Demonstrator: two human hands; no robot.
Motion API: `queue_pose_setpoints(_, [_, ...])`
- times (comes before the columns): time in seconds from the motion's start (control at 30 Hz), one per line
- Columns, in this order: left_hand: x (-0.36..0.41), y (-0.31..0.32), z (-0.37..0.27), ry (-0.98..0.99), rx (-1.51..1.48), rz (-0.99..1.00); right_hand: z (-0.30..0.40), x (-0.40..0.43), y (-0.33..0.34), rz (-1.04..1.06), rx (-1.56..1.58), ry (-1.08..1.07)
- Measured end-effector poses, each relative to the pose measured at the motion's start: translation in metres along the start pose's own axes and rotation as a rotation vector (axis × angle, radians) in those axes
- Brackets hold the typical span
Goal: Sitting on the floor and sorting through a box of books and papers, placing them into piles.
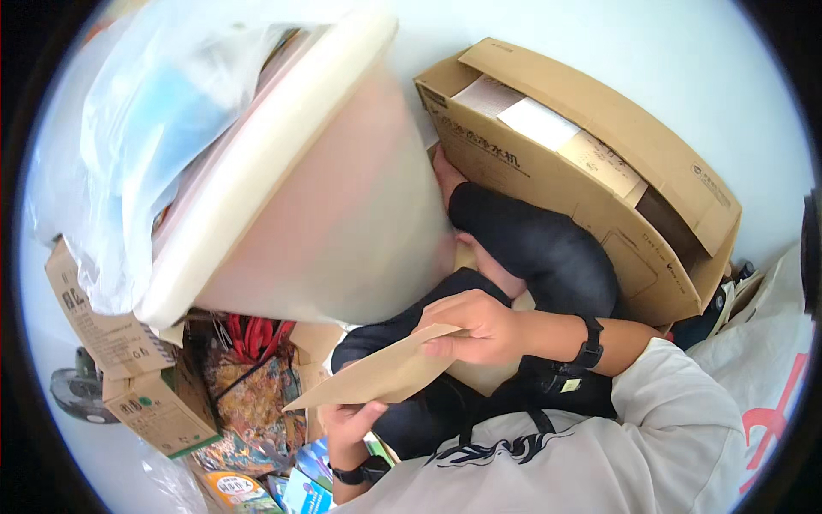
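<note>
A flat piece of brown kraft paper (379,376), perhaps an envelope or a thin booklet, is held over my lap. My right hand (475,327) pinches its right corner, thumb on the near face. At the lower left edge my left hand (350,417) grips it, thumb showing at the edge and most fingers hidden behind. Both wrists wear dark bands. Beyond my bent legs stands a long open cardboard box (559,186), with white papers (539,122) and a brown-covered notebook or folder (600,160) inside.
A large pale tub (321,212) leans close on the left, with a clear plastic bag (173,109) over its opening. Small cartons (154,408), a patterned fabric bag (250,398), colourful books (241,491) and a small fan (80,389) crowd the lower left. A white sack (764,360) sits right.
</note>
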State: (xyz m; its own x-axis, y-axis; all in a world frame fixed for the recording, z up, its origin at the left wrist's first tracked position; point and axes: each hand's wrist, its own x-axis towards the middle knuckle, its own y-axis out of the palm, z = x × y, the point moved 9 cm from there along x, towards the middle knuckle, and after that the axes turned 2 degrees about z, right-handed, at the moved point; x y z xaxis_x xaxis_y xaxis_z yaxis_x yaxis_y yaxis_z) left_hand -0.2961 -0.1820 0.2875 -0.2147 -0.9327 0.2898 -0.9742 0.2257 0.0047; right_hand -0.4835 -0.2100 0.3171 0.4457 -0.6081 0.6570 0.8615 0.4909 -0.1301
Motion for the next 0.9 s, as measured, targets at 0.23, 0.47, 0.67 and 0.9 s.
queue_pose_setpoints(0.23, [0.019,0.030,-0.018,0.420,0.509,0.209,0.021,0.015,-0.030,0.142,-0.058,0.134])
queue_pose_setpoints(0.47, [-0.010,0.005,0.016,0.404,0.453,0.159,0.064,-0.032,-0.304,-0.622,-0.781,0.741])
queue_pose_setpoints(0.67, [-0.019,-0.013,0.050,0.168,0.353,0.062,0.044,-0.105,-0.394,-0.188,-1.442,1.155])
queue_pose_setpoints(0.9, [-0.011,-0.005,0.051,0.126,0.309,0.061,0.016,-0.118,-0.342,0.358,-1.626,1.370])
